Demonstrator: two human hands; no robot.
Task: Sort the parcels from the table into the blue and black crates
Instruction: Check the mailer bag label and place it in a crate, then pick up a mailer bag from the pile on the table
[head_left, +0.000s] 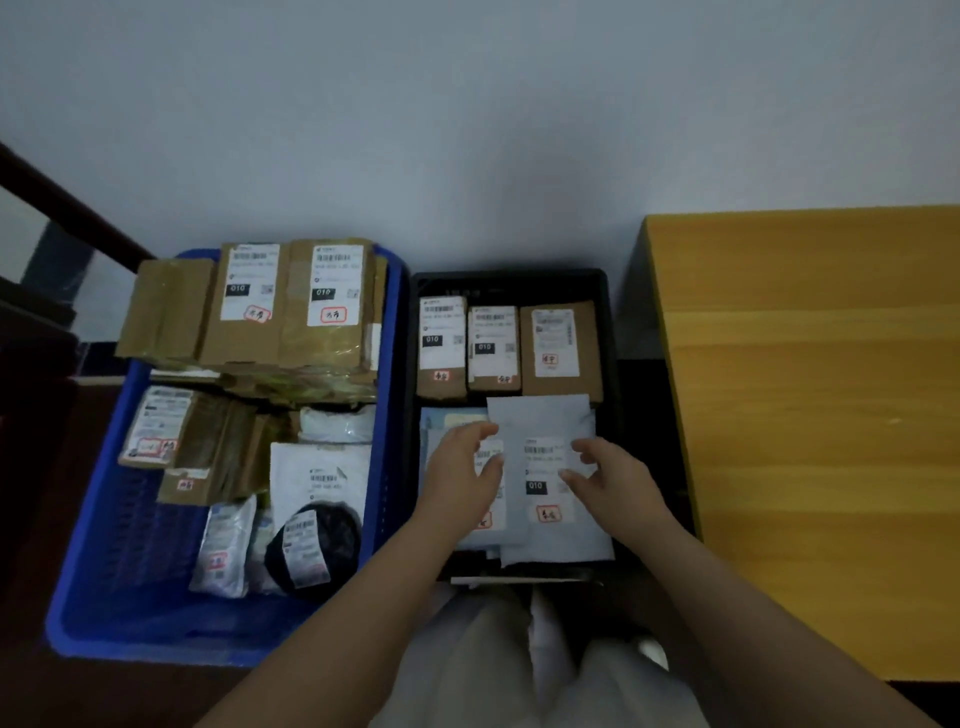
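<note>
Pale grey wall (467, 104) backs the scene; below it a blue crate (130, 597) and a black crate (613, 332) sit side by side on a dark floor, with a yellow wooden table (810, 415) to the right, just beside the black crate. Labels on the parcels carry barcodes, black "010" boxes and red-framed handwritten marks — the handwriting is too blurred to read. Blue crate: stacked brown cardboard boxes (291, 306) at the far end, smaller cartons, white mailers and a round black packet (332, 540) nearer the viewer. Black crate: three brown boxes (509, 348) in a row at the far end, flat mailers in front. A grey poly mailer (550, 467), marked "010", lies on top of these mailers. Left hand (462, 478) rests on the neighbouring mailers with fingers loosely bent, touching the grey one's left edge; right hand (613, 478) hovers over its label, fingers relaxed — neither hand grips anything. Light trousers (519, 665) show at the bottom edge.
</note>
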